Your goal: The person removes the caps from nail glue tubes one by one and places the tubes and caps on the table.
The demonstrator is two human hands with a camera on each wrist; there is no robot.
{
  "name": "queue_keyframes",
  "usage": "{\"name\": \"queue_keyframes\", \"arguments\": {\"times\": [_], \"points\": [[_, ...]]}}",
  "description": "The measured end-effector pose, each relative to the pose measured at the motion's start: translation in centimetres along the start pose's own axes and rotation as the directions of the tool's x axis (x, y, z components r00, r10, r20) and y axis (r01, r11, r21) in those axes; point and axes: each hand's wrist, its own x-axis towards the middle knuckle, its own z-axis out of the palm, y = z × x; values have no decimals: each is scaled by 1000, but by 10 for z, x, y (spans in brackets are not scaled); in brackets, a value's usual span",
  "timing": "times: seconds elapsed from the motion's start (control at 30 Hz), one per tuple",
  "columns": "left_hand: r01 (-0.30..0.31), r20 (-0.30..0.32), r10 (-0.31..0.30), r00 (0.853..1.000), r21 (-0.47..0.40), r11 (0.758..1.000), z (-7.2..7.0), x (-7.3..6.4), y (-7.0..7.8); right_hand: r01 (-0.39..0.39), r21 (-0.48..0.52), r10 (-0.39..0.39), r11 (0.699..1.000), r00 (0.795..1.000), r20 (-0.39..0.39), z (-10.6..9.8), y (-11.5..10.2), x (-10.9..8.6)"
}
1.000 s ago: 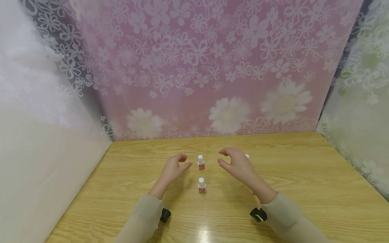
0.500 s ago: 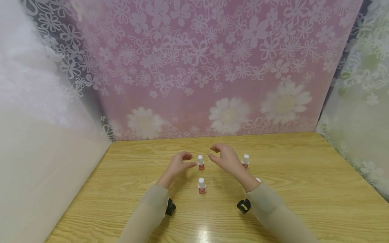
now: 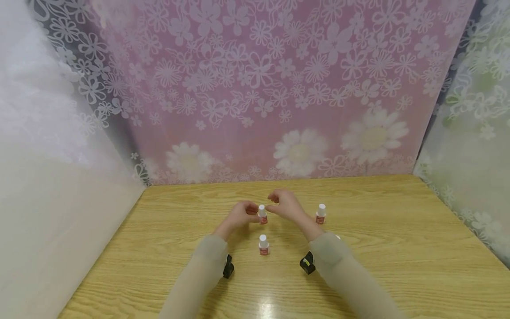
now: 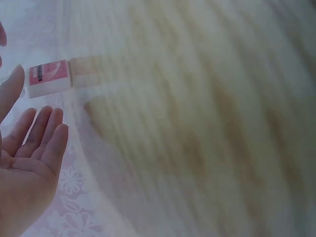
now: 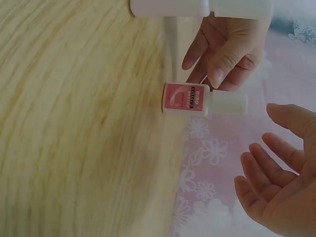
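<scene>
A small white bottle (image 3: pixel 262 218) with a red-pink label and white cap stands upright on the table between my hands. Close on its left is my left hand (image 3: pixel 241 215), fingers and thumb spread around its side; in the right wrist view the thumb tip is right beside the bottle (image 5: pixel 186 98), and contact is hard to tell. My right hand (image 3: pixel 287 206) hovers just right of the cap, fingers loosely bent, holding nothing. A matching bottle (image 3: pixel 264 246) stands nearer to me, upright. Another bottle (image 3: pixel 320 215) stands to the right, beyond my right forearm.
The cap of a further bottle (image 3: pixel 338 237) peeks out behind my right sleeve (image 3: pixel 332 250), which hides the rest. Wood-grain table (image 3: pixel 167 248) lies all around. A pink flowered curtain (image 3: pixel 255 110) hangs at the back, with pale sheets at both sides.
Both hands have moved inward toward the far middle bottle, the left going right and the right going left. The right-hand bottles have come into view from behind the right hand and forearm.
</scene>
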Motion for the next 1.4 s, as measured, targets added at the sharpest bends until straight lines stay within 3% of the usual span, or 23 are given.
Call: {"name": "queue_keyframes", "arguments": {"times": [0.13,0.3,0.8,1.4], "points": [[-35,40,36,999,-26,999,5,2,2,-20,25,19,999,1000,20,6,2,4],[-59,24,58,998,31,998,9,6,1,-43,56,42,997,999,25,14,7,9],[16,1,-16,1000,7,1000,16,15,-8,-99,153,93,983,994,49,27,8,14],[62,3,-62,998,-47,997,12,16,-7,-82,130,79,988,996,31,31,7,15]]}}
